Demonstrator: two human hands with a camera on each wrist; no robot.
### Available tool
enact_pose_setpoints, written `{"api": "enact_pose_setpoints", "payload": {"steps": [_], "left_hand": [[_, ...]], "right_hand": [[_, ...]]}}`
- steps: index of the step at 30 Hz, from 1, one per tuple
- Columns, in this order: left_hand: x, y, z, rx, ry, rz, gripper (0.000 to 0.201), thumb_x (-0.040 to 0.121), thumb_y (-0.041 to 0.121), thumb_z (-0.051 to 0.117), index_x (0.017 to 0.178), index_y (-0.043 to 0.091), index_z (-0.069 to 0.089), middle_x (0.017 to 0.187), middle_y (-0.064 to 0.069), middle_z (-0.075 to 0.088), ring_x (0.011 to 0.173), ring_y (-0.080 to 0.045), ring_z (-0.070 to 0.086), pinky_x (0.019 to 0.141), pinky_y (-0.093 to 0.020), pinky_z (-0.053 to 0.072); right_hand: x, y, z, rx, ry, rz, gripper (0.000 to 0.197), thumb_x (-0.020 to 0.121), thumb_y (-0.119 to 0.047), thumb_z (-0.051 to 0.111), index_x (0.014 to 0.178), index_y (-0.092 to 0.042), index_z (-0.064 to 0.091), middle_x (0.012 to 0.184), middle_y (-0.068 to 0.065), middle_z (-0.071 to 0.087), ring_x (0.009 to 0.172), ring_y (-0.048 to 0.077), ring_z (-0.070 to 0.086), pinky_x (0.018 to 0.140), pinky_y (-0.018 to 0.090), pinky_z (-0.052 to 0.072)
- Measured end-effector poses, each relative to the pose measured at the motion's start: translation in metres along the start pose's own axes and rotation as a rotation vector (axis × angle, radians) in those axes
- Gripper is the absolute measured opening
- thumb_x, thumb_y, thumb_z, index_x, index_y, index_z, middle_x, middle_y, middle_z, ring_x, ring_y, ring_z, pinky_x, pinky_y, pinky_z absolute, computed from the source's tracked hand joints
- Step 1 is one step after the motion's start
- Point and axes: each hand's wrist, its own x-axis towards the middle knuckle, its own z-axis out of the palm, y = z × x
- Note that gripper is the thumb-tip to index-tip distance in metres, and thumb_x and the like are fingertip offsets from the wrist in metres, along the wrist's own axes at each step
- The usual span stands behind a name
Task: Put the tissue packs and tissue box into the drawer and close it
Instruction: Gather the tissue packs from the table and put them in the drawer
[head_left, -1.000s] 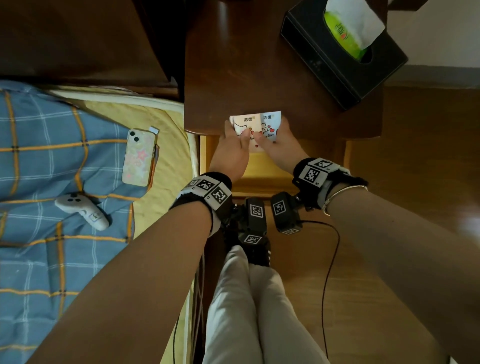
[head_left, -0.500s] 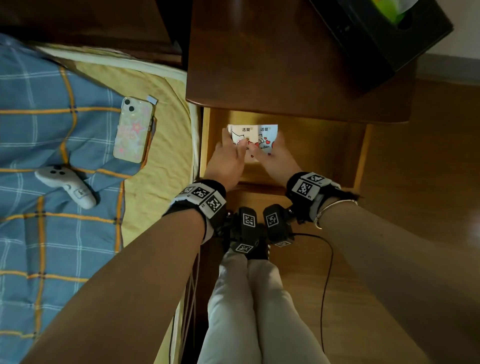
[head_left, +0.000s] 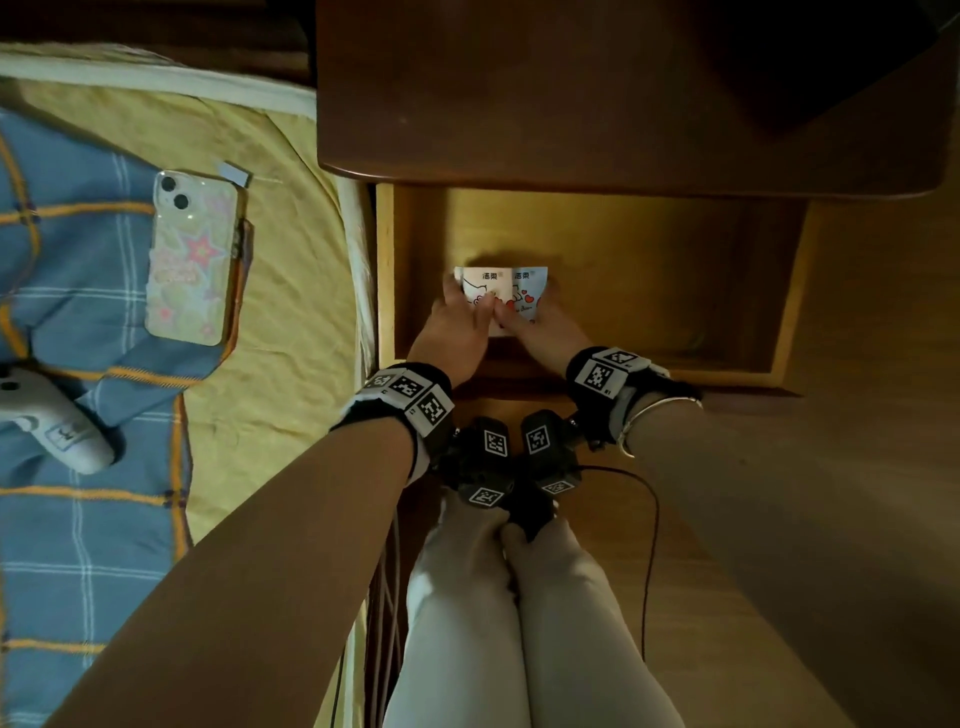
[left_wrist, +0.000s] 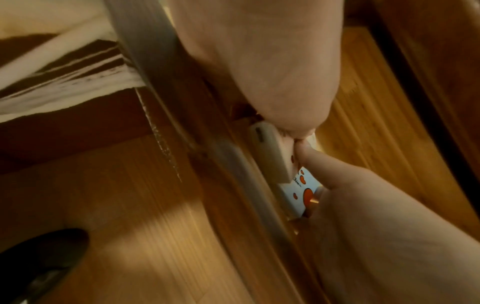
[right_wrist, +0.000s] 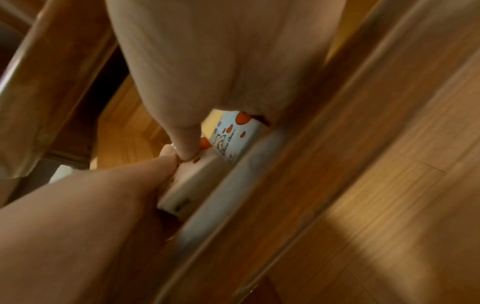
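While the thumbs of both hands press on top of the tissue packs (head_left: 501, 291) and the fingers (head_left: 451, 287) curl round their outer ends, the two packs sit side by side as one flat block, long axis running left to right across the drawer (head_left: 675, 270). The left hand (head_left: 457, 332) pinches the left pack and the right hand (head_left: 540, 327) the right one, thumb tips touching at the seam. The block is inside the open drawer, toward its front left part, near the front wall; whether it already rests on the drawer floor I cannot tell. Judged from this, the coming move is a plain let-go, straight down. Further out, the tabletop (head_left: 571, 104) overhangs the drawer's back; the tissue box is not in view.
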Motion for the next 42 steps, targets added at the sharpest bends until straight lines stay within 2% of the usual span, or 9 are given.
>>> {"api": "enact_pose_setpoints", "payload": {"steps": [6,9,12,15,17,19,25,32,42], "left_hand": [[0.017,0.000,-0.002,0.010,-0.123,-0.103,0.057,0.101,0.036,0.036,0.147,0.008,0.019,0.142,-0.020,0.041,0.125,-0.032,0.050,0.096,-0.034,0.039],[0.017,0.003,-0.004,0.122,-0.174,-0.190,0.058,0.103,0.030,0.033,0.148,0.001,0.013,0.145,-0.022,0.041,0.127,-0.034,0.049,0.098,-0.036,0.038],[0.010,0.007,-0.005,0.293,-0.144,-0.140,0.067,0.104,0.020,0.033,0.152,0.002,-0.010,0.157,-0.023,0.019,0.140,-0.036,0.035,0.113,-0.040,0.031],[-0.002,0.009,-0.004,0.439,-0.033,0.089,0.083,0.095,0.006,0.046,0.153,0.014,-0.013,0.162,-0.018,-0.003,0.150,-0.034,0.004,0.119,-0.040,0.017],[-0.010,0.007,0.001,0.554,0.000,0.257,0.078,0.093,0.004,0.047,0.155,0.026,0.007,0.163,-0.014,-0.006,0.149,-0.036,-0.006,0.119,-0.045,0.014],[-0.016,0.002,0.005,0.659,-0.008,0.340,0.054,0.098,0.016,0.041,0.150,0.023,0.030,0.163,-0.013,-0.004,0.149,-0.039,-0.006,0.119,-0.049,0.013],[-0.011,-0.012,0.002,0.787,-0.029,0.262,0.056,0.101,0.030,0.030,0.151,0.007,0.022,0.161,-0.023,-0.004,0.147,-0.044,-0.006,0.121,-0.047,0.008],[-0.007,-0.012,-0.017,0.790,-0.111,0.168,0.062,0.100,0.024,0.034,0.152,0.000,0.011,0.161,-0.020,-0.009,0.148,-0.040,-0.007,0.120,-0.048,0.018],[-0.005,-0.014,-0.020,0.806,-0.129,0.181,0.064,0.100,0.020,0.034,0.153,0.001,0.005,0.161,-0.019,-0.014,0.149,-0.037,-0.010,0.121,-0.046,0.014]], "right_hand": [[0.036,0.030,0.005,-0.049,-0.093,0.024,0.103,0.063,-0.082,0.053,0.139,-0.014,0.035,0.125,0.001,0.062,0.109,0.017,0.063,0.098,0.041,0.051],[0.021,0.015,0.001,-0.144,-0.128,0.024,0.066,0.083,-0.050,0.061,0.135,-0.012,0.045,0.129,0.010,0.061,0.115,0.025,0.060,0.102,0.045,0.048],[-0.008,-0.014,-0.008,-0.164,-0.192,0.032,0.039,0.094,-0.015,0.053,0.133,-0.010,0.049,0.133,0.014,0.058,0.121,0.027,0.054,0.106,0.040,0.042],[-0.015,-0.020,-0.014,-0.135,-0.176,-0.008,0.041,0.092,-0.013,0.056,0.132,-0.010,0.049,0.132,0.013,0.058,0.120,0.027,0.055,0.106,0.041,0.043],[-0.015,-0.019,-0.014,-0.157,-0.179,-0.019,0.039,0.091,-0.012,0.055,0.129,-0.010,0.051,0.128,0.016,0.060,0.117,0.030,0.057,0.104,0.046,0.045],[-0.020,-0.026,-0.013,-0.195,-0.191,-0.045,0.039,0.090,-0.011,0.051,0.129,-0.010,0.050,0.124,0.015,0.061,0.112,0.030,0.058,0.102,0.049,0.046],[-0.025,-0.041,-0.010,-0.328,-0.193,-0.002,0.037,0.095,0.002,0.043,0.131,0.010,0.039,0.130,0.025,0.052,0.120,0.036,0.052,0.101,0.041,0.043],[0.001,-0.034,0.018,-0.379,-0.286,-0.026,0.032,0.091,-0.002,0.045,0.121,-0.004,0.056,0.120,0.019,0.062,0.111,0.031,0.058,0.100,0.047,0.047],[-0.019,-0.052,0.014,-0.356,-0.383,0.018,0.034,0.097,-0.001,0.040,0.130,0.004,0.046,0.129,0.024,0.055,0.122,0.034,0.050,0.103,0.036,0.039]]}}
